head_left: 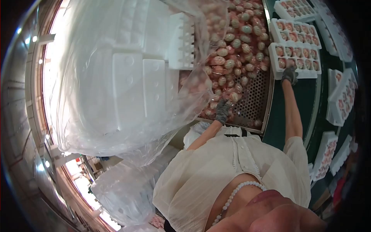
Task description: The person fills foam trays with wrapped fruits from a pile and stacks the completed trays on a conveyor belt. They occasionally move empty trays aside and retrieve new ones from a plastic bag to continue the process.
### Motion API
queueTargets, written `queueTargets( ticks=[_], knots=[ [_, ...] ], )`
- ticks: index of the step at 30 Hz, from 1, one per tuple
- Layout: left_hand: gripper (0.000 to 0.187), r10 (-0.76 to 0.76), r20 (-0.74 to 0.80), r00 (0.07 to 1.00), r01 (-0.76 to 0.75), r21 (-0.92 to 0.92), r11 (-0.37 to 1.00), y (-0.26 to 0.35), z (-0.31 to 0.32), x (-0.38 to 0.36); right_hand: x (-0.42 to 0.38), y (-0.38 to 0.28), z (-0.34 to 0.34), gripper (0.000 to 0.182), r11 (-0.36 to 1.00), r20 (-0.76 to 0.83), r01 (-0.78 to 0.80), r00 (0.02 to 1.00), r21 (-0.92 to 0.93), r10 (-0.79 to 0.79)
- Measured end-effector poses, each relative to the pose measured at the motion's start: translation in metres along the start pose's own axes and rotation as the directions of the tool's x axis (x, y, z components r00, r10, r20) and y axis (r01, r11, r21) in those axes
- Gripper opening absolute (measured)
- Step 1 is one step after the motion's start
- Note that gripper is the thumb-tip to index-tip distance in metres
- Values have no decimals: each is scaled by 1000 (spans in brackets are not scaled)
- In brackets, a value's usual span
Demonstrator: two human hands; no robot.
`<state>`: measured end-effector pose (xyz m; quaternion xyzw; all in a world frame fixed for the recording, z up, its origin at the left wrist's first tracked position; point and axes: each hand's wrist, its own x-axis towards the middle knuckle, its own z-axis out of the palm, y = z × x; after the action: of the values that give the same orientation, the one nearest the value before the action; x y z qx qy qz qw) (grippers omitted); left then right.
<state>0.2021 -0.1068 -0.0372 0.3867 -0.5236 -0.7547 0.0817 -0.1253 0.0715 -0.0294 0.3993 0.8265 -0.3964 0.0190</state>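
Wrapped eggs (229,63) lie heaped in a metal bin with a perforated floor (253,92). At the heap's near edge is my left hand (222,111), in a grey glove, touching the eggs. Its fingertips are partly hidden, and whether it grips one is unclear. My right hand (289,75), also gloved, is at the near edge of a white foam tray (275,71) whose cells hold pinkish eggs. Its fingers are closed around an egg at the near row. Just beyond that tray sits another filled tray (275,26).
Clear plastic wrapping (77,127) covers stacked white foam trays (127,89) on the left. A green conveyor surface (280,112) runs along the right, with more filled trays (342,98) on its far side. The bin's metal rim (267,112) separates it from the conveyor.
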Motion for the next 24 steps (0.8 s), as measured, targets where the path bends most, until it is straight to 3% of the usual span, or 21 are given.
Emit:
queueTargets(
  ticks=[2, 3, 4, 5, 9, 11, 12, 14, 15, 16, 17, 18, 19, 20, 21, 22, 23, 24],
  knots=[
    [15, 92, 4, 996, -91, 192, 977, -13, -2, 6, 16, -22, 6, 70, 996, 80, 82, 994, -36, -79],
    [15, 94, -3, 996, -92, 182, 979, -5, 6, -4, 27, -32, 3, 67, 987, 118, 140, 985, -85, -129],
    [15, 86, 30, 996, -88, 62, 994, 14, 15, -14, 61, -31, 33, 62, 992, 75, 124, 990, -36, -121],
    [16, 85, 63, 994, -81, -60, 995, 30, 23, -23, 35, -58, 14, 60, 993, 96, 79, 993, -87, -70],
    [15, 126, 29, 992, -124, -73, 990, 59, 38, -30, 33, -92, 8, 68, 1000, 158, 1, 987, -15, 2],
    [21, 137, 116, 984, -122, -131, 984, 59, 39, -31, 29, -90, -4, 73, 999, 185, -13, 983, 42, 5],
    [21, 119, 122, 985, -96, -183, 979, 67, 40, -36, 25, -83, -8, 75, 998, 193, 11, 981, 62, -23],
    [22, 107, 114, 988, -85, -182, 980, 75, 37, -41, 20, -33, 14, 73, 961, 183, 275, 943, 34, -276],
    [22, 100, 120, 988, -80, -162, 983, 74, 34, -44, 20, -6, 27, 73, 870, 178, 484, 868, -99, -463],
    [22, 90, 114, 989, -69, -175, 982, 70, 32, -45, -15, 1, 23, 63, 751, 354, 659, 693, 41, -628],
    [25, 77, 110, 991, -71, -56, 996, 66, 27, -51, -73, 2, 21, 53, 630, 448, 744, 496, 223, -744],
    [28, 65, 103, 993, -73, 75, 994, 62, 20, -49, -131, 2, 20, 43, 514, 515, 744, 267, 427, -814],
    [28, 67, 100, 993, -75, 79, 994, 54, 13, -48, -175, 3, 28, 33, 413, 496, 659, 70, 628, -866],
    [31, 173, 85, 981, -183, 139, 973, 43, 5, -48, -207, 9, 52, 39, 502, 531, 381, 34, 776, -847],
    [35, 276, 77, 958, -286, 199, 937, 39, 0, -49, -246, -7, 52, 41, 543, 601, 432, 3, 720, -800],
    [36, 238, 84, 967, -251, 199, 947, 60, -6, -59, -279, -21, 49, 44, 577, 669, 485, -22, 657, -743],
    [36, 244, 84, 966, -256, 204, 945, 68, -13, -62, -298, -27, 68, 45, 588, 680, 432, -85, 684, -728],
    [34, 561, 74, 824, -519, 493, 698, 75, -21, -65, -314, -35, 88, 47, 598, 684, 378, -149, 707, -715]
  ],
)
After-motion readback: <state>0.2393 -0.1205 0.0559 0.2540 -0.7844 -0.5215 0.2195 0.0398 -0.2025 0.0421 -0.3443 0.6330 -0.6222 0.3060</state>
